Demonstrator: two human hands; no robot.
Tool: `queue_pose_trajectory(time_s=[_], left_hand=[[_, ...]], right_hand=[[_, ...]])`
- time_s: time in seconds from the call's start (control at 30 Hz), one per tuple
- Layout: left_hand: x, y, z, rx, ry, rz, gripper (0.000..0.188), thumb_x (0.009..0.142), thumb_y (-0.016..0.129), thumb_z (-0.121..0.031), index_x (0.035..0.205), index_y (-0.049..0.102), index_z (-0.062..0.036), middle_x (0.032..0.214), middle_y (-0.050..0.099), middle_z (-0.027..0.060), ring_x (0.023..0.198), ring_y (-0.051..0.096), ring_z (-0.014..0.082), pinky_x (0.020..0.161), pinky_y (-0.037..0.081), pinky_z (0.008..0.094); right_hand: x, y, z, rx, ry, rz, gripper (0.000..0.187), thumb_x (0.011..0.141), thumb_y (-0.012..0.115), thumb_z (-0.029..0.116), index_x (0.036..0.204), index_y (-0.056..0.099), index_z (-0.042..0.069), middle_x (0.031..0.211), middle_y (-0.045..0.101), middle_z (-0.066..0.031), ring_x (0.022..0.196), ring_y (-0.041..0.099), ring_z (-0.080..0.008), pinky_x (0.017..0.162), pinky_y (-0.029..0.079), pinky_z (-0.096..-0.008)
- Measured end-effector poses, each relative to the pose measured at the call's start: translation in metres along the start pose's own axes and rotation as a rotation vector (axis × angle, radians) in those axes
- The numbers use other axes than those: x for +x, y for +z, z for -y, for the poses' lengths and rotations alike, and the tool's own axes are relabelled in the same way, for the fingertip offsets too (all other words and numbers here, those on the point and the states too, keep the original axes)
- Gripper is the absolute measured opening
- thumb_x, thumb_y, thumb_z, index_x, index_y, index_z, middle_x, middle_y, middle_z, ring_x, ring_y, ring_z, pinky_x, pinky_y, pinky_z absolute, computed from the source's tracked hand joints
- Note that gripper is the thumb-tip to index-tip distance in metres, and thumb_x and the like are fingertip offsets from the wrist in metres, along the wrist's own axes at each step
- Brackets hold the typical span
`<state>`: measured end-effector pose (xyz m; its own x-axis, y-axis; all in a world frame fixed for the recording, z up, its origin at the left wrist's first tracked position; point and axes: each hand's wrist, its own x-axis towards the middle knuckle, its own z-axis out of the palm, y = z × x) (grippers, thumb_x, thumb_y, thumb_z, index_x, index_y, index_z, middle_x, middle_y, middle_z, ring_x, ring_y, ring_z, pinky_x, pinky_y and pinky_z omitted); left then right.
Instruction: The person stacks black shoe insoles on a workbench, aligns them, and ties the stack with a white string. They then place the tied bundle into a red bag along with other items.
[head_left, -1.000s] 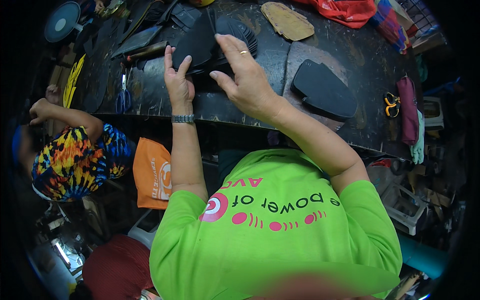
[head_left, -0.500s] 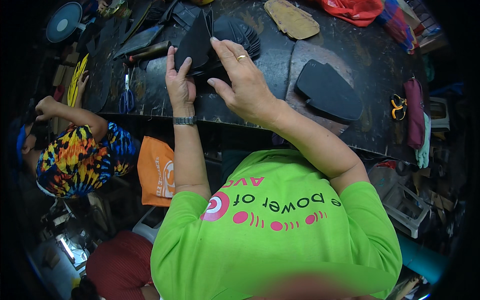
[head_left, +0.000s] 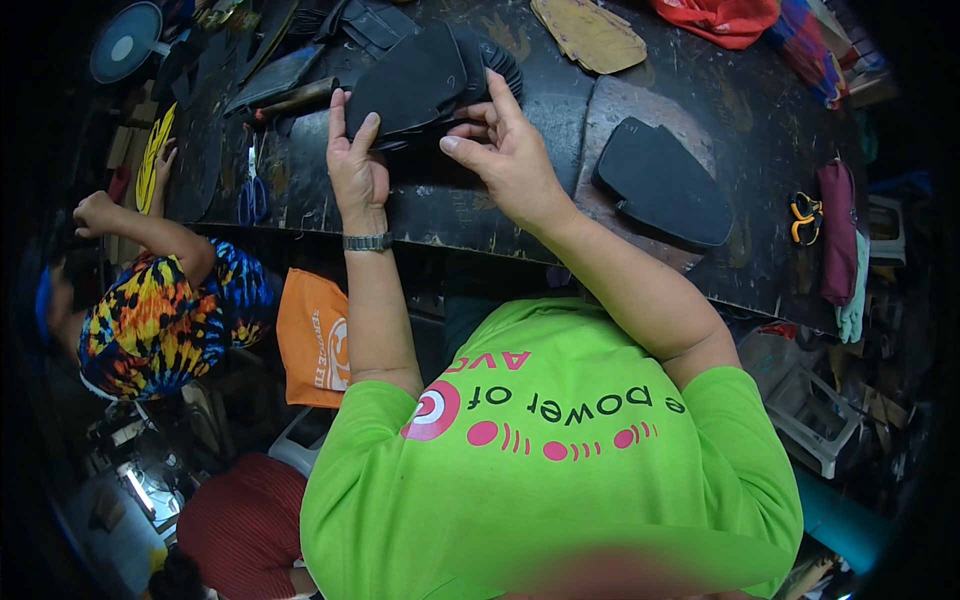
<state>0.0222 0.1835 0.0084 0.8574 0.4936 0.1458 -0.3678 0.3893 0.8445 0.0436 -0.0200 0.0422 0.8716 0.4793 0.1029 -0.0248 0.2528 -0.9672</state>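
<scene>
Black pieces (head_left: 408,85) rest in the left hand (head_left: 358,178) (fingers extended).

Black sheets (head_left: 405,85), tan piece (head_left: 588,35) right of them, yellow strips (head_left: 151,162) and blue-handled scissors (head_left: 253,184) left of them, lime-green shirt (head_left: 560,495) printed pink and black below them, white-printed orange bag (head_left: 310,345) and multicoloured tie-dye clothes (head_left: 150,330) below left of them

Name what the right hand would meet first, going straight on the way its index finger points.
For the right hand, most likely the fanned black pieces just past its index fingertip; depth is unclear, so they may already touch.
</scene>
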Motion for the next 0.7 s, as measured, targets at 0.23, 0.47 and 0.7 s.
queue_pose_trajectory(time_s=[0.23,0.47,0.7], left_hand=[[0.002,-0.002,0.001,0.032,0.008,0.002,0.067,0.091,0.061,0.01,0.152,0.036,-0.0039,0.142,0.048,0.0083,0.125,0.054,0.0205,0.107,0.044,0.0349],[0.003,-0.003,0.001,0.017,-0.015,0.003,0.066,0.091,0.061,0.009,0.151,0.037,-0.0043,0.14,0.05,0.0084,0.125,0.053,0.0205,0.108,0.043,0.0352],[0.002,-0.003,-0.001,0.004,-0.033,0.008,0.066,0.091,0.061,0.009,0.151,0.037,-0.0052,0.141,0.049,0.0078,0.127,0.053,0.0214,0.109,0.044,0.0358]], right_hand=[[0.005,-0.004,0.0,0.26,0.134,-0.024,0.096,0.087,0.073,0.01,0.153,0.006,-0.013,0.11,0.063,-0.017,0.092,0.064,-0.0151,0.08,0.054,-0.0268],[0.004,-0.007,0.009,0.118,0.031,0.171,0.095,0.091,0.069,0.005,0.158,0.001,0.0,0.114,0.061,-0.0138,0.092,0.062,-0.0128,0.085,0.051,-0.026],[-0.004,-0.001,0.012,-0.132,-0.054,0.257,0.099,0.089,0.073,0.009,0.16,0.004,0.007,0.121,0.053,-0.0133,0.086,0.058,-0.0093,0.078,0.052,-0.0247]])
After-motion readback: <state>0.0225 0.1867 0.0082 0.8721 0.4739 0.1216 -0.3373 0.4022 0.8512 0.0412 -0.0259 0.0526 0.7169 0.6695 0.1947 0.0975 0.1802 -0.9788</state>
